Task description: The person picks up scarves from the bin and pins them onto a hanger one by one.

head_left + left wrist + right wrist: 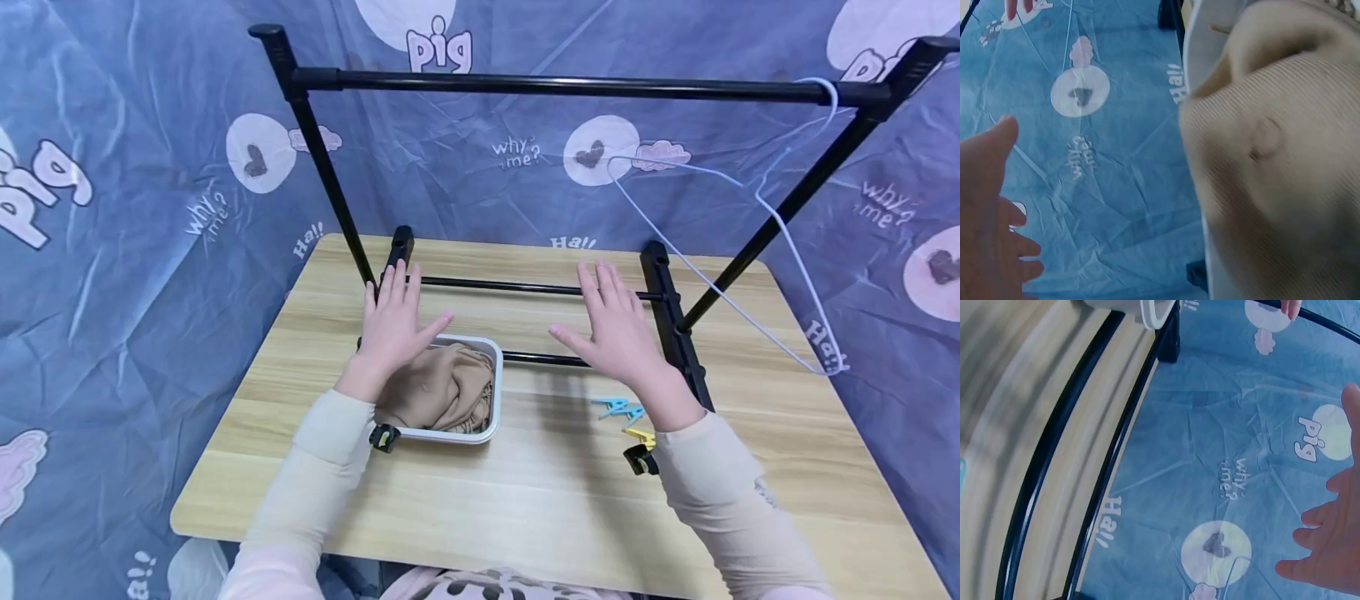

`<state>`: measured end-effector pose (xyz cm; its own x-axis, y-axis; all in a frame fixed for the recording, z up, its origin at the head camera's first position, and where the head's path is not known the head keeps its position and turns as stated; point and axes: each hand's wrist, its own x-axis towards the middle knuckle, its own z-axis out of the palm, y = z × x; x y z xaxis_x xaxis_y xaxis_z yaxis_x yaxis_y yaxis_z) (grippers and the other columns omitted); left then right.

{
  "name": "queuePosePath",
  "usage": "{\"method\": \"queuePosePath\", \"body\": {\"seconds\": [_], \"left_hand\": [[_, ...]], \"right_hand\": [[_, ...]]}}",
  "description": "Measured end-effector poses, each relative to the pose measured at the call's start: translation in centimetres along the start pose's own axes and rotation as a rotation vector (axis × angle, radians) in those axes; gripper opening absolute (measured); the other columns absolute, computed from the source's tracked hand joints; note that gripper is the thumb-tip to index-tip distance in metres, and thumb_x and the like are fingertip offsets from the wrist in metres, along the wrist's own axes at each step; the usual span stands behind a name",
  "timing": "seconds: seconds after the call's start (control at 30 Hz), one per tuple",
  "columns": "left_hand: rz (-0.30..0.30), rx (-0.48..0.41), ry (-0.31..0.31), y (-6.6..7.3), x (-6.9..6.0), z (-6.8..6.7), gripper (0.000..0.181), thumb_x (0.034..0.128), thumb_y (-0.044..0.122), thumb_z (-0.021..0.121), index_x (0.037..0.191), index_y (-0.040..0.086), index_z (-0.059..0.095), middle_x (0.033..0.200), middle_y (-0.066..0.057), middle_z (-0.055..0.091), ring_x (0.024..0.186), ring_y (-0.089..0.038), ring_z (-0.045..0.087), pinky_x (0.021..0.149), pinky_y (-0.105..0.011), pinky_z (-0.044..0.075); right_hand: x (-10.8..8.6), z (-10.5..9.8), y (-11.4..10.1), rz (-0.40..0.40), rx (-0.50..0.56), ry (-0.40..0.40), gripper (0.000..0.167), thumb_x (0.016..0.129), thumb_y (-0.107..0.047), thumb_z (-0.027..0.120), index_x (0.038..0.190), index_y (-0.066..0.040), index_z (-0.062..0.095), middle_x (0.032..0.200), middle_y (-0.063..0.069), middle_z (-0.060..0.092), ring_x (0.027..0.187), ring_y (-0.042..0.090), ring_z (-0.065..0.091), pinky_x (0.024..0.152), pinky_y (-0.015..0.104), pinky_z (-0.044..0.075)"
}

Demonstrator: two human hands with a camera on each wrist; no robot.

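Observation:
My left hand (393, 329) is held in the air over the left side of a white basin (497, 392), fingers straight and thumb out, holding nothing. Inside the basin lies a crumpled brown cloth (450, 383), its ribbed weave plain in the left wrist view. To the right, my right hand (615, 329) is also raised with straight fingers and nothing in it. Beneath the right wrist lie blue clothespins (615, 406) and a yellow clothespin (641, 436), the latter partly hidden by the arm. A light blue hanger (723, 296) hangs from the right end of a black rack's top bar (562, 86).
The black rack stands across the table (517, 517), with feet at left and at right (663, 308). Low crossbars (517, 287) join the feet behind the basin. Blue printed fabric (465, 183) encloses the back and sides.

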<state>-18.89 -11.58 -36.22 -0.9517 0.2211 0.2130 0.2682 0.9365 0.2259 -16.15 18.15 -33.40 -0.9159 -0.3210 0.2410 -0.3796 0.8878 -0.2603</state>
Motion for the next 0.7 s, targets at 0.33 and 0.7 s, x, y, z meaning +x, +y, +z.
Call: {"method": "queuePosePath", "body": {"seconds": [0.33, 0.7], "left_hand": [[0.030, -0.192, 0.054, -2.0, -1.4, 0.3, 0.085, 0.0793, 0.060, 0.041, 0.138, 0.005, 0.011, 0.140, -0.015, 0.010, 0.128, -0.025, 0.006, 0.099, -0.041, 0.002], [0.063, -0.332, 0.073, -3.2, -3.1, 1.1, 0.078, 0.0775, 0.053, 0.052, 0.134, 0.005, 0.027, 0.137, -0.011, 0.025, 0.123, -0.029, 0.023, 0.096, -0.045, 0.019]], "right_hand": [[-0.5, 2.4, -1.4, -0.040, 0.116, 0.004, 0.094, 0.075, -0.056, 0.053, 0.139, -0.013, -0.001, 0.141, 0.015, 0.003, 0.127, 0.026, -0.002, 0.096, 0.052, 0.006], [-1.4, 5.3, -3.1, -0.081, 0.243, -0.008, 0.098, 0.073, -0.055, 0.057, 0.138, -0.008, 0.002, 0.142, 0.010, 0.002, 0.128, 0.021, -0.001, 0.099, 0.044, 0.006]]}}
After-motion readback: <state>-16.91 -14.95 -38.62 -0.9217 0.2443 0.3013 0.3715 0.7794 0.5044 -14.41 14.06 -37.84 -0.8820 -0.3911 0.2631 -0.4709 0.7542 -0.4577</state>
